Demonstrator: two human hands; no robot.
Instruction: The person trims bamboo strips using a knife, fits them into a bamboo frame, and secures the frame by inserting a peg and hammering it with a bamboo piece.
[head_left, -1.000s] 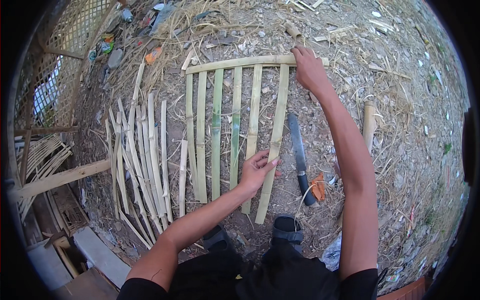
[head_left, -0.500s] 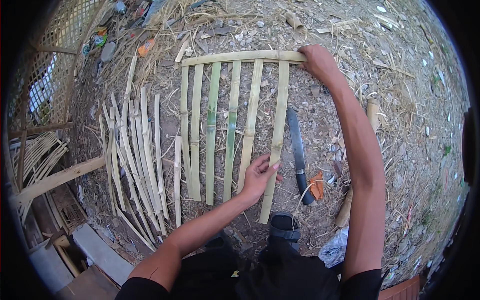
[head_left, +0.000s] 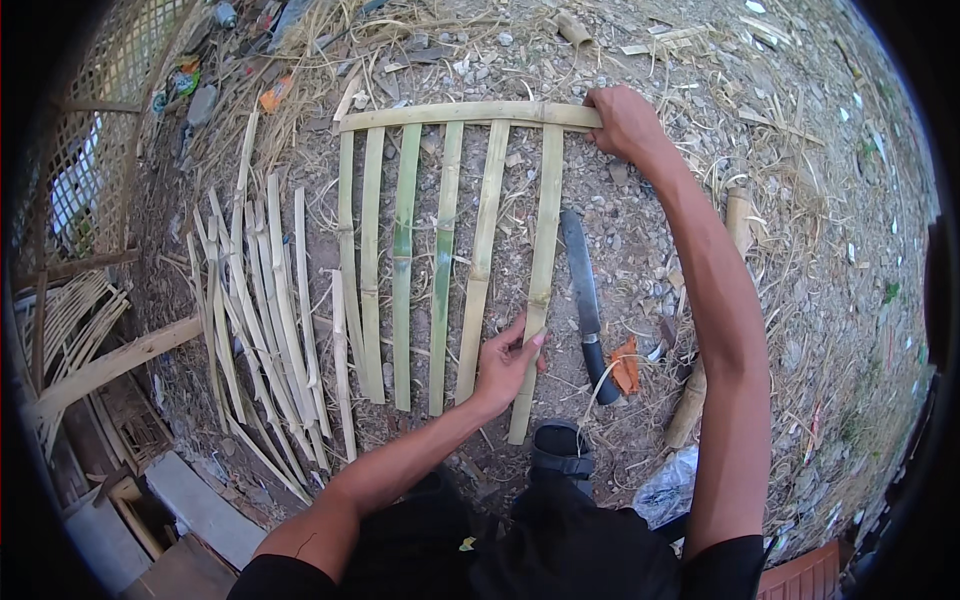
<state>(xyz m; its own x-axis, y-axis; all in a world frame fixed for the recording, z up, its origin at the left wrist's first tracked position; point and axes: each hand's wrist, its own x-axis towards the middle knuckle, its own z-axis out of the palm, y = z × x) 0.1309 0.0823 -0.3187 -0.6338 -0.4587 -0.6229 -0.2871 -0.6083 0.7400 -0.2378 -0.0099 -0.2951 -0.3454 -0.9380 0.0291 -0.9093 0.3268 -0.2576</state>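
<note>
Outdoor ground (head_left: 830, 290), gritty and strewn with stones, straw and wood shavings, spreads around one long, dark-bladed, black-handled knife (head_left: 582, 275), which lies with its tip pointing away from the person. Left of the knife, six flat, pale yellow-green bamboo slats (head_left: 403, 290) lie lengthwise in a spaced row; two of them, the third and fourth counted from the left, bear dark green patches. Beyond the knife's tip and mostly to its left, one long, flat, pale bamboo crosspiece (head_left: 460, 112) runs across the upper ends of all six.

Two hands are in view. The left hand (head_left: 508, 368), left of the knife's handle, has thumb and fingers clamped on the lower part of the sixth slat, the one nearest the knife. The right hand (head_left: 622, 122), beyond the knife's tip and a little to its right, is curled around the right end of the crosspiece.

Farther left of the knife, past the slats, lie upward of ten narrow, whitish split-bamboo sticks (head_left: 282, 240), overlapping too much for an exact count. Just right of the knife's handle is one crumpled orange scrap (head_left: 625, 367). One clear plastic bag (head_left: 668, 490) lies nearer the person than the knife, to its right; one short, tan bamboo tube (head_left: 572, 28) lies well beyond its tip
</note>
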